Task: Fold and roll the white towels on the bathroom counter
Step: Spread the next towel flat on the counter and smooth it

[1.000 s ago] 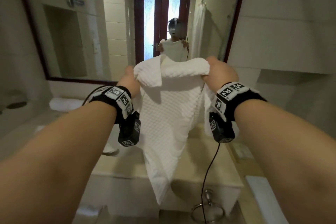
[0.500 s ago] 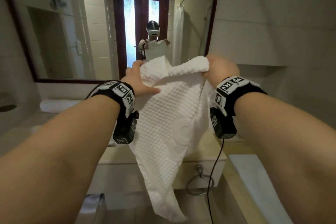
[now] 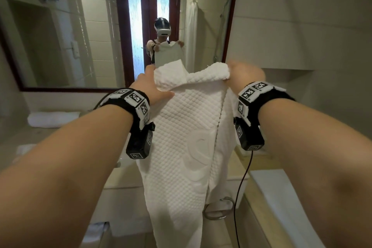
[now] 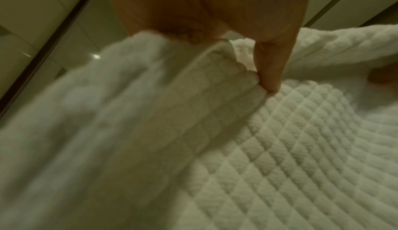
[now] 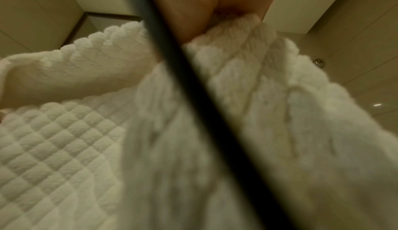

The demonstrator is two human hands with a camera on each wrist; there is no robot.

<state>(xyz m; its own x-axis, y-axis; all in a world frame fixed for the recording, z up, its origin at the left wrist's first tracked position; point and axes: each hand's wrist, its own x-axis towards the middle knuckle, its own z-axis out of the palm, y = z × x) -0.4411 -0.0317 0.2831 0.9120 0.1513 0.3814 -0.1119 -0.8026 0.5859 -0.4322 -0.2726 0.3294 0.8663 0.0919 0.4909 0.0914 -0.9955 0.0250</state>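
Towel [image 3: 187, 147] hanging down centre frame from top corners, pinched by left hand [image 3: 150, 88] and bunched in right hand [image 3: 244, 75], above surface [image 3: 234, 164].

The hanging towel [image 3: 181, 147] fills the space between both arms, hiding the worktop [image 3: 237, 165]; a rolled towel [image 3: 52, 119] sits far left.

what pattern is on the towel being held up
White with a raised diamond quilt weave on the towel; clearest in the left wrist view.
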